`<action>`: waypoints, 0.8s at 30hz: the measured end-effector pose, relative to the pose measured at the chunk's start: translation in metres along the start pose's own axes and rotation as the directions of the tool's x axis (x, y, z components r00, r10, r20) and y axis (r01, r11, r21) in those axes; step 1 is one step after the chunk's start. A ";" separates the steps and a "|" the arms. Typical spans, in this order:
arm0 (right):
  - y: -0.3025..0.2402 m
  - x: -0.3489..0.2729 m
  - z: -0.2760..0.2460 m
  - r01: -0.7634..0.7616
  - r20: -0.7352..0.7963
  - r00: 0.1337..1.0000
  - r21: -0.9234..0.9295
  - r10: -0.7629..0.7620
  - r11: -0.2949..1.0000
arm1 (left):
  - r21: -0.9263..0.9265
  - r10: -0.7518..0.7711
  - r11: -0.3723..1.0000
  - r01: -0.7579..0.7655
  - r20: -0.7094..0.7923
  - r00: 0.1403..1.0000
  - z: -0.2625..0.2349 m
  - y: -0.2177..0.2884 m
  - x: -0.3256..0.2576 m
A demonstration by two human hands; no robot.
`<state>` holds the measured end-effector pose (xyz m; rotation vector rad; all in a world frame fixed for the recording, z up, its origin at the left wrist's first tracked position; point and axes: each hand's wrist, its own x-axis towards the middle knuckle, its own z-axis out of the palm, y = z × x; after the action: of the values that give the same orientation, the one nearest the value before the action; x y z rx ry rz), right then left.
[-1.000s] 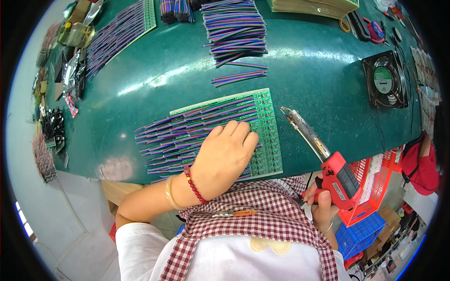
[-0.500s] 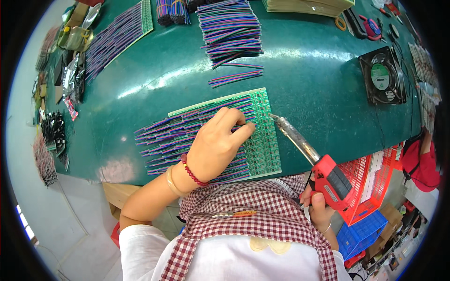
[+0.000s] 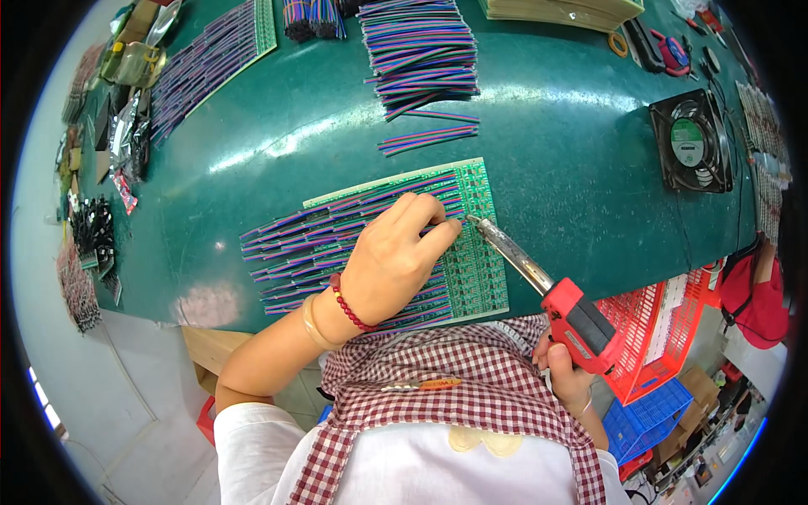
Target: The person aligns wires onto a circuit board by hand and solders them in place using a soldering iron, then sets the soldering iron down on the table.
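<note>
A green circuit board panel [image 3: 476,278] lies on the table in front of me. Rows of multicoloured ribbon wires [image 3: 324,223] run leftward from it. Over these wires, my left hand [image 3: 396,261] has thumb and forefinger pinched at the ends by the board's pads; the short wire in the pinch is mostly hidden. My right hand [image 3: 564,374], at the lower right, grips a red and black soldering gun [image 3: 581,324]. The gun's metal tip reaches the board just right of my left fingertips. Whether tip and pad touch, I cannot tell.
A pile of cut ribbon wires [image 3: 418,55] lies beyond the board, with a few loose ones nearer. Another wired panel [image 3: 215,63] is at far left. A black fan [image 3: 690,141] stands at right. Red [image 3: 652,337] and blue baskets [image 3: 644,421] sit below the table's right edge.
The soldering gun has moved left, bringing its tip from the board's right edge to beside my left fingertips. My left hand keeps its pinch in nearly the same place.
</note>
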<state>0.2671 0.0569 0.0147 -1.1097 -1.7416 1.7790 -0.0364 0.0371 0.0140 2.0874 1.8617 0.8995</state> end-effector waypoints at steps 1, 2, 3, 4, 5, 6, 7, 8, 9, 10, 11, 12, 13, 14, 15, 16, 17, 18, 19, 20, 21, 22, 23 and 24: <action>0.000 0.000 0.000 -0.005 0.006 1.000 -0.015 0.005 1.000 | 0.000 -0.001 1.000 0.001 0.000 1.000 0.000 0.000 0.000; 0.000 0.001 0.000 -0.010 0.012 1.000 -0.031 0.010 0.999 | -0.001 0.002 1.000 -0.002 -0.003 1.000 0.000 0.000 0.001; -0.003 0.000 0.001 -0.010 0.013 1.000 -0.032 0.011 0.999 | -0.001 0.005 1.000 -0.005 -0.006 1.000 0.000 0.000 0.001; -0.008 0.000 0.004 -0.042 -0.026 0.999 0.058 0.043 0.997 | 0.000 0.004 1.000 -0.004 -0.006 1.000 0.000 -0.001 0.000; -0.011 -0.001 0.006 -0.070 -0.062 0.995 0.149 0.080 0.986 | 0.002 0.003 1.000 -0.003 -0.003 1.000 0.000 -0.001 0.000; -0.012 0.000 0.005 -0.069 -0.061 0.995 0.149 0.079 0.986 | 0.005 0.003 1.000 -0.003 0.001 1.000 0.000 -0.001 0.000; -0.012 0.000 0.003 -0.057 -0.041 0.997 0.119 0.062 0.991 | 0.003 0.003 1.000 -0.003 0.000 1.000 0.000 -0.002 0.000; -0.013 0.001 0.002 -0.043 -0.020 0.999 0.090 0.045 0.995 | 0.002 0.000 1.000 0.000 0.001 1.000 0.000 -0.002 0.000; -0.012 0.000 0.003 -0.044 -0.021 0.999 0.088 0.046 0.995 | 0.002 -0.003 1.000 0.003 0.001 1.000 0.000 -0.002 0.000; -0.011 -0.002 0.003 -0.050 -0.036 0.998 0.069 0.053 0.996 | 0.002 -0.003 1.000 0.003 0.001 1.000 0.000 -0.002 0.000; -0.009 -0.003 0.004 -0.057 -0.052 0.997 0.049 0.059 0.997 | 0.000 0.001 1.000 -0.001 -0.004 1.000 0.001 -0.002 0.000; -0.007 -0.003 0.002 -0.057 -0.052 0.997 0.050 0.060 0.997 | -0.003 0.005 1.000 -0.005 -0.010 1.000 0.001 -0.002 0.001; -0.003 -0.004 -0.001 -0.064 -0.014 0.998 0.000 0.064 0.998 | -0.003 0.004 1.000 -0.004 -0.010 1.000 0.001 -0.003 0.001; -0.001 -0.005 -0.002 -0.069 0.023 0.997 -0.050 0.070 0.996 | -0.011 0.001 1.000 -0.001 -0.008 1.000 0.001 -0.003 0.001; -0.001 -0.005 -0.002 -0.070 0.024 0.997 -0.051 0.071 0.996 | -0.019 -0.002 1.000 0.002 -0.007 1.000 0.001 -0.004 0.001; -0.001 -0.005 -0.001 -0.053 0.006 0.999 -0.033 0.053 0.998 | -0.020 -0.002 1.000 0.002 -0.006 1.000 0.001 -0.004 0.001; -0.001 -0.005 0.000 -0.037 -0.013 0.999 -0.016 0.036 0.999 | -0.022 -0.005 1.000 0.005 -0.009 1.000 0.001 -0.004 0.001; -0.004 -0.005 0.002 -0.038 -0.013 0.999 -0.017 0.038 0.999 | -0.026 -0.008 1.000 0.008 -0.012 1.000 0.001 -0.004 0.001; -0.010 -0.004 0.003 -0.060 -0.041 0.997 0.084 0.063 0.995 | -0.026 -0.009 1.000 0.008 -0.013 1.000 0.001 -0.004 0.001; -0.013 -0.003 0.004 -0.079 -0.066 0.994 0.184 0.092 0.980 | -0.023 -0.007 1.000 0.007 -0.013 1.000 0.001 -0.004 0.001; -0.012 -0.003 0.004 -0.079 -0.065 0.994 0.183 0.093 0.980 | -0.021 -0.006 1.000 0.005 -0.013 1.000 0.002 -0.005 0.001; -0.010 -0.004 0.004 -0.058 -0.058 0.996 0.118 0.065 0.991 | -0.019 -0.006 1.000 0.005 -0.014 1.000 0.001 -0.004 0.001; -0.008 -0.005 0.003 -0.036 -0.048 0.998 0.052 0.038 0.998 | -0.018 -0.004 1.000 0.004 -0.014 1.000 0.001 -0.004 0.001; -0.005 -0.006 0.001 -0.034 -0.047 0.998 0.053 0.037 0.998 | -0.016 -0.002 1.000 0.002 -0.013 1.000 0.000 -0.003 0.001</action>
<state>0.2682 0.0524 0.0212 -1.1589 -1.6483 1.7934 -0.0392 0.0388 0.0123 2.0748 1.8572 0.9267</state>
